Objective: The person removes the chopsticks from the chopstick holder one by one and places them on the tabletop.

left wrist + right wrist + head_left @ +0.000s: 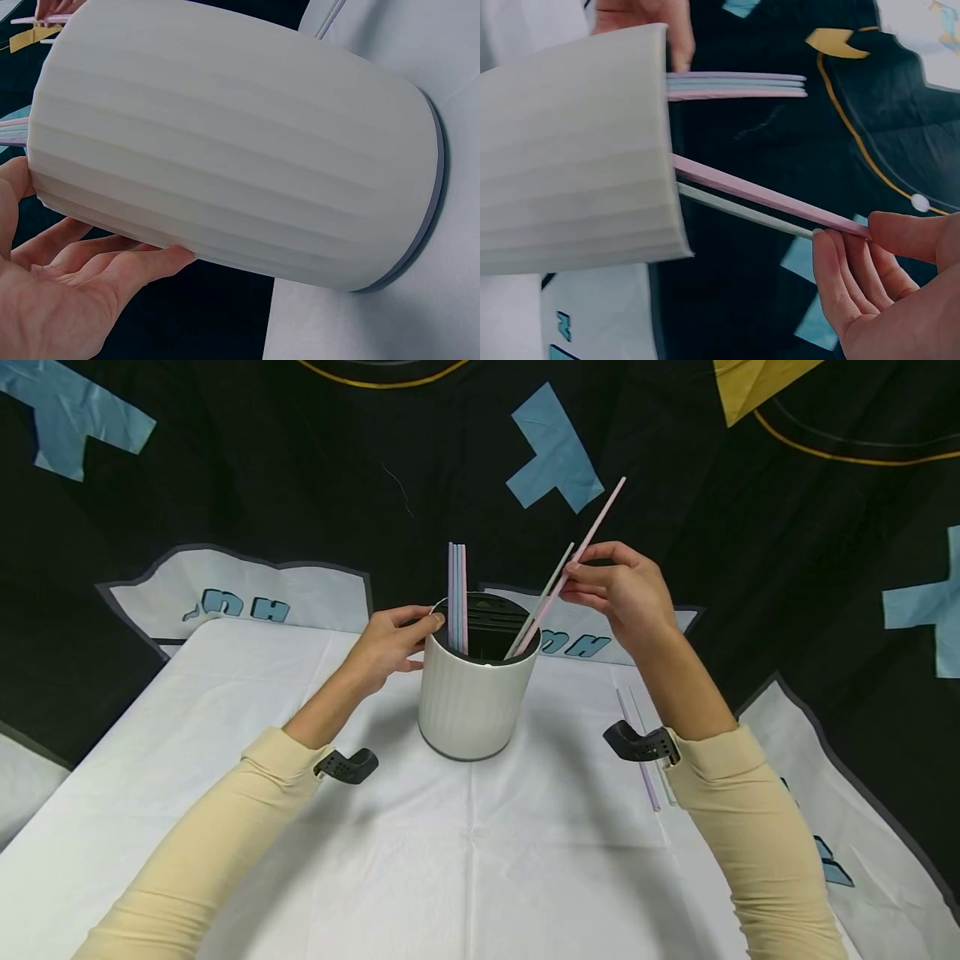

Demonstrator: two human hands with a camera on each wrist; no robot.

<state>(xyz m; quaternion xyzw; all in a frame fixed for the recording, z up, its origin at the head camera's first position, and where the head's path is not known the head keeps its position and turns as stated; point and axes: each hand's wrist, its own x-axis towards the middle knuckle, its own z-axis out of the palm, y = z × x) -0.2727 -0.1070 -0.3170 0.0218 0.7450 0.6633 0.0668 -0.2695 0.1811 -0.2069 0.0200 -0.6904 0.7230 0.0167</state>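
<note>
2 sleeves point(187, 843); right hand point(628, 587) pinches pink straw point(771, 195).

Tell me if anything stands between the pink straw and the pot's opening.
Nothing visible does: the pink straw, in the right grip, already slants into the pot. The green straw lies close beside it; the straw bundle stands apart, at the opening's left. Deeper inside is hidden.
</note>
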